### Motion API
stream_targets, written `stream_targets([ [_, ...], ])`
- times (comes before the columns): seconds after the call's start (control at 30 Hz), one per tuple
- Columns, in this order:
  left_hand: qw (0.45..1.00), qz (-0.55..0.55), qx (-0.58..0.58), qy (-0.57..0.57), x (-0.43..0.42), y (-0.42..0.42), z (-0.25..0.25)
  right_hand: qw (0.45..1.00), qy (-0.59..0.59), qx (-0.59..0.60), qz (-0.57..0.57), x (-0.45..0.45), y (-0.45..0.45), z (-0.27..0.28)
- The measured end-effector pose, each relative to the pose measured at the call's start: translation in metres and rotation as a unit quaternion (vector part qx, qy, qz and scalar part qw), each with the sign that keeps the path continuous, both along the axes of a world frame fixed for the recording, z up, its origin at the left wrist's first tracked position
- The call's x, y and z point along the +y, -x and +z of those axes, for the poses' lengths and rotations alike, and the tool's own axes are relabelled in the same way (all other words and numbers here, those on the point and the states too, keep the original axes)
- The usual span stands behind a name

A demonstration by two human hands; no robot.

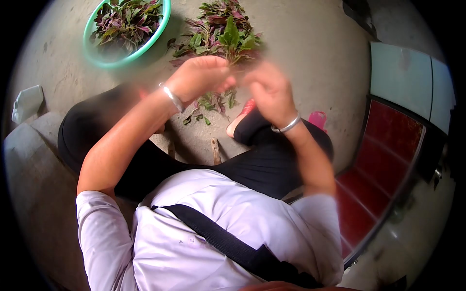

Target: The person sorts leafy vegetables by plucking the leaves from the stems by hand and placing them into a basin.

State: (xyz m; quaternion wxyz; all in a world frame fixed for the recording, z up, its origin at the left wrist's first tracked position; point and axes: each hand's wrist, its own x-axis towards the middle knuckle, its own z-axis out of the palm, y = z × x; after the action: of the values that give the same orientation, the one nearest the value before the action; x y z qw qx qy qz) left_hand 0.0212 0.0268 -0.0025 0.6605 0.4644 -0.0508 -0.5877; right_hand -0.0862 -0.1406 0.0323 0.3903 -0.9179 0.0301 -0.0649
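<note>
Glossy mint plastic basin (88,52), rough matt concrete-like floor (310,29), shiny metal bracelets (172,98), smooth white cloth shirt (194,203).

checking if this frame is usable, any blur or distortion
Head view: black rounded corners, strong wide-angle bending; right hand smeared, likely motion; hazy patch around both hands; basin's lower rim soft; shirt bright, leaves on the floor fairly crisp.
</note>
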Motion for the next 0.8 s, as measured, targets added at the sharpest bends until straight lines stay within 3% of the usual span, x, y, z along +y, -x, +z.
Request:
stream_targets([
  [0.13, 0.998, 0.049, 0.021, -0.038, -0.001, -0.004, 0.011, 0.997, -0.048, 0.056, -0.017, 0.004, 0.002, -0.004],
  [0.23, 0.998, 0.046, -0.008, -0.036, -0.001, -0.004, 0.008, 0.997, 0.034, -0.067, 0.028, 0.007, -0.001, -0.012],
  [0.43, 0.996, 0.037, -0.072, -0.045, -0.002, 0.002, -0.002, 0.99, -0.131, 0.042, -0.027, 0.021, -0.008, 0.011],
  [0.57, 0.994, 0.054, -0.076, -0.059, -0.003, 0.002, 0.0, 0.997, -0.067, -0.028, 0.016, 0.023, -0.005, 0.0],
  [0.7, 0.988, 0.142, -0.017, -0.061, -0.002, -0.001, 0.002, 0.978, -0.103, 0.021, 0.179, 0.029, 0.002, 0.012],
  [0.8, 0.989, 0.142, -0.016, -0.035, 0.002, -0.013, -0.003, 0.975, -0.083, 0.069, 0.195, 0.034, 0.005, 0.014],
])
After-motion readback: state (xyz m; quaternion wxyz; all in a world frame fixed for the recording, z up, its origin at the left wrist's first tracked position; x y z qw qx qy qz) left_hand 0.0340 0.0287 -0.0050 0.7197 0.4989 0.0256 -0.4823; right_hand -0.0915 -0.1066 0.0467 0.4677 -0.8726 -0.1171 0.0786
